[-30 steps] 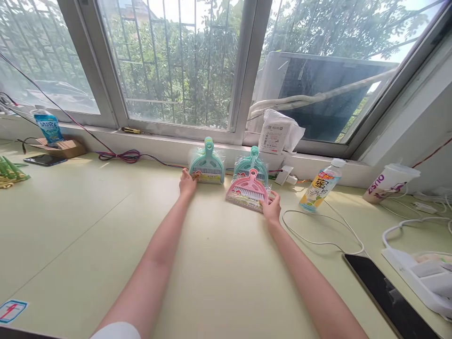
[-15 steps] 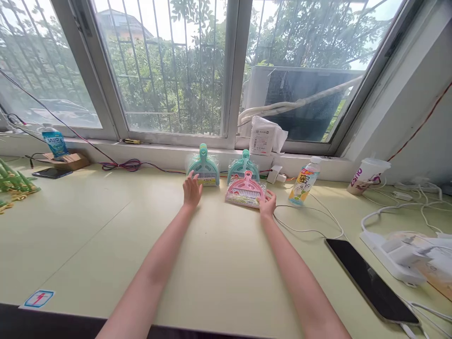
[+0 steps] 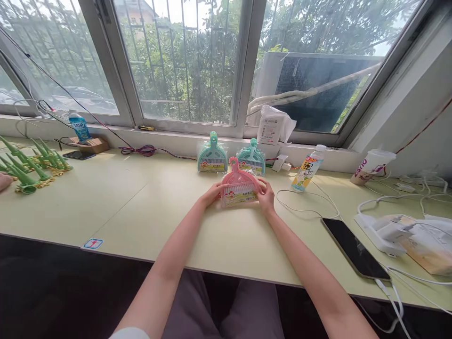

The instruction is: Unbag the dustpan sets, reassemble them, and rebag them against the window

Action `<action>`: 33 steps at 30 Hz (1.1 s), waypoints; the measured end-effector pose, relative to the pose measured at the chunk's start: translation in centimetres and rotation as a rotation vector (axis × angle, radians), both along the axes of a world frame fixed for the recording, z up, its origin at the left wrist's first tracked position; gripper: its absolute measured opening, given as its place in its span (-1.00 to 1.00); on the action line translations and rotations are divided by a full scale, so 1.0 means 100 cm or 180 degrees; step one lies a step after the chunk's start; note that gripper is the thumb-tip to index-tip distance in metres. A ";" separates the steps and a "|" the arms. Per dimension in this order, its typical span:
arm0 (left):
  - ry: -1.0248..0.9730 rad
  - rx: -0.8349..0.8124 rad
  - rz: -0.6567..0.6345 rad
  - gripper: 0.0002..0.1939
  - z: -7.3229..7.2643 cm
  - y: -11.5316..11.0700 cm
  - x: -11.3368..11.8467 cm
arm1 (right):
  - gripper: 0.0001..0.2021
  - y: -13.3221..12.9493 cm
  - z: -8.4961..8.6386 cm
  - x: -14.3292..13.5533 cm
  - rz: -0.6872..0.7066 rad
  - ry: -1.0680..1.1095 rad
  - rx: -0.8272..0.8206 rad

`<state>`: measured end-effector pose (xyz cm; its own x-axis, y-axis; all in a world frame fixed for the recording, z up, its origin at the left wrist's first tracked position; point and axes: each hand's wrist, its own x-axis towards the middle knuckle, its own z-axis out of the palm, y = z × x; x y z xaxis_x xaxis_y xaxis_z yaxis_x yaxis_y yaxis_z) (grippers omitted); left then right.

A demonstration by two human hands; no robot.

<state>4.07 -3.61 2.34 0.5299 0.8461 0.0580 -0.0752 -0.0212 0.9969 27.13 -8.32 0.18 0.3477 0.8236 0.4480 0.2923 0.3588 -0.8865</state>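
A pink dustpan and brush set (image 3: 240, 187) in clear wrapping stands tilted on the table between my hands. My left hand (image 3: 213, 194) grips its left side, fingers partly hidden behind it. At its right edge my right hand (image 3: 265, 195) is closed round the wrapping. Just behind stand two green sets of the same kind: a left green dustpan set (image 3: 212, 157), and a right green dustpan set (image 3: 254, 155) partly covered by the pink one.
An upright drink bottle (image 3: 308, 170), a plastic cup (image 3: 370, 168), a phone (image 3: 356, 249) and a power strip with cables (image 3: 379, 238) are on the right. Green spiked pieces (image 3: 30, 165) lie far left, beside another person's hand (image 3: 4, 181). A window sill runs behind.
My left hand has moved from the left green set to the pink set, which has come nearer and turned slightly. The view has tilted down, and another person's hand appears at far left.
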 end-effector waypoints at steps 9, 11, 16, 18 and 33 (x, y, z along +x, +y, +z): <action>-0.0529 -0.0090 0.0533 -0.44 0.004 -0.014 -0.002 | -0.74 -0.025 0.008 -0.032 0.0308 -0.3057 0.0497; -0.0712 -0.0132 0.0642 -0.43 0.004 -0.011 -0.004 | -0.64 -0.025 0.006 -0.036 0.0454 -0.3240 0.0431; -0.1142 -0.0211 0.0371 -0.38 0.000 -0.005 -0.006 | -0.57 -0.016 0.000 -0.029 0.0522 -0.2029 -0.0138; -0.1203 -0.0232 0.0264 -0.35 0.000 -0.004 -0.006 | -0.55 -0.011 -0.002 -0.022 0.0570 -0.1079 -0.0478; -0.0037 -0.0101 -0.0736 -0.42 0.007 -0.016 -0.008 | -0.43 -0.004 -0.001 -0.009 0.0514 0.2087 -0.0456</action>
<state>3.26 -5.17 3.06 0.7093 0.7038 0.0405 -0.0860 0.0294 0.9959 26.22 -8.69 0.04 0.3777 0.9233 0.0698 -0.3677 0.2187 -0.9039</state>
